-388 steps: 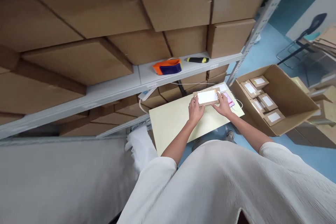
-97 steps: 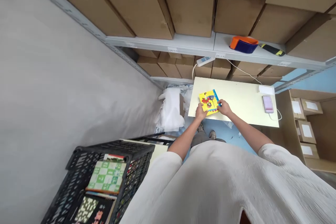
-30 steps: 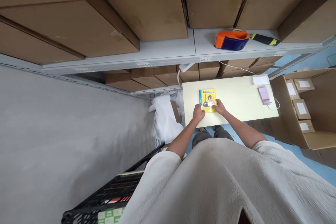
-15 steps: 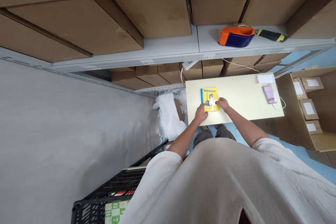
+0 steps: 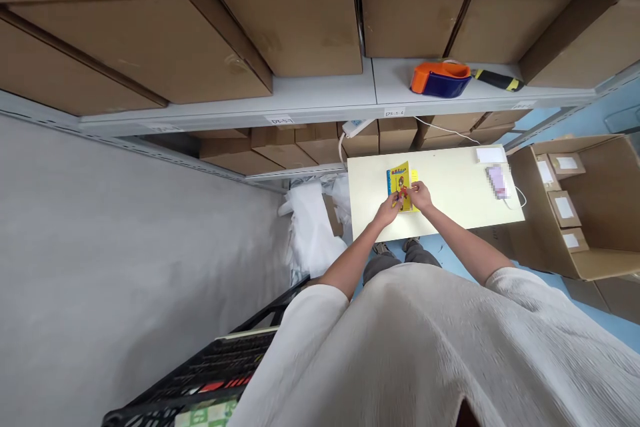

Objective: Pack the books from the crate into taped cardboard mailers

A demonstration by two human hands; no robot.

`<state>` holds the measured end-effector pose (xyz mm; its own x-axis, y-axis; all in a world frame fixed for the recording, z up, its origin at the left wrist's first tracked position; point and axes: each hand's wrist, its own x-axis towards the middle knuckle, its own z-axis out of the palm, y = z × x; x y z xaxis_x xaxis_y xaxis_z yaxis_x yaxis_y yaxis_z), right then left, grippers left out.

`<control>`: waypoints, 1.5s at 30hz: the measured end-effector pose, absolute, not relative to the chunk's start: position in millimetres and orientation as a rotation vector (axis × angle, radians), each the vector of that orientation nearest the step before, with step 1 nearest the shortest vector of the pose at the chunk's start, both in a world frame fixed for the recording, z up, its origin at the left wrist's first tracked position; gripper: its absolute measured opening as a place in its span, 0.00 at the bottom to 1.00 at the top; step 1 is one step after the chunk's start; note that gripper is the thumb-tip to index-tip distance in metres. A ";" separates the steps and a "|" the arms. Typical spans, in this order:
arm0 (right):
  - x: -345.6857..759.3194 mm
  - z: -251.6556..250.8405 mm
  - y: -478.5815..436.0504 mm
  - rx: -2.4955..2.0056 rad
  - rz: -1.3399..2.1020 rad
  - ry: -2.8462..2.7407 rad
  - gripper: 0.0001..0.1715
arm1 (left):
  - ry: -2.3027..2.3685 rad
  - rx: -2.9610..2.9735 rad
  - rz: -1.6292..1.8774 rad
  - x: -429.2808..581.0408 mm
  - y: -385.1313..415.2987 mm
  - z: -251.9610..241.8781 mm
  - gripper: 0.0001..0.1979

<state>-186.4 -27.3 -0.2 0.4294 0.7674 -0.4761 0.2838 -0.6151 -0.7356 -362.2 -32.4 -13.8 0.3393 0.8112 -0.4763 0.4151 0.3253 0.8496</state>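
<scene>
A yellow book (image 5: 399,177) with a blue spine and a drawn figure on its front lies on the cream table (image 5: 450,207). Its front cover is tilted up, and a pale strip with some yellow shows beneath it on the right. My left hand (image 5: 388,209) pinches the cover near its lower middle. At the cover's right edge, my right hand (image 5: 421,196) has its fingers closed on it. The fingertips of both hands almost meet in front of the drawing.
A white box (image 5: 491,155) and a blurred purple object (image 5: 497,182) with a cable lie at the table's right. The shelf above bears an orange-and-blue tape dispenser (image 5: 441,79), a black-and-yellow cutter (image 5: 497,80) and cartons (image 5: 285,13). An open carton (image 5: 605,207) stands right; a black crate (image 5: 200,373) lower left.
The book's cover has come up from lying flat and now stands tilted. Both hands have closed in toward each other on it. The whole view has shifted slightly.
</scene>
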 end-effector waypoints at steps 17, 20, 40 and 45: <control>-217.7 9.9 -45.1 -2.011 1.161 -1.264 0.21 | 1.589 1.149 0.455 -446.2 -18.5 -24.2 0.25; -218.3 -7.8 -51.5 -2.114 1.276 -1.168 0.20 | 1.587 1.224 0.410 -450.6 -17.0 -33.8 0.25; -229.4 -38.6 -47.0 -2.195 1.349 -0.934 0.24 | 1.452 1.572 0.127 -445.0 -37.2 -43.5 0.32; -227.3 -39.2 -46.8 -2.228 1.354 -0.755 0.15 | 1.433 1.632 0.052 -448.3 -41.2 -41.4 0.35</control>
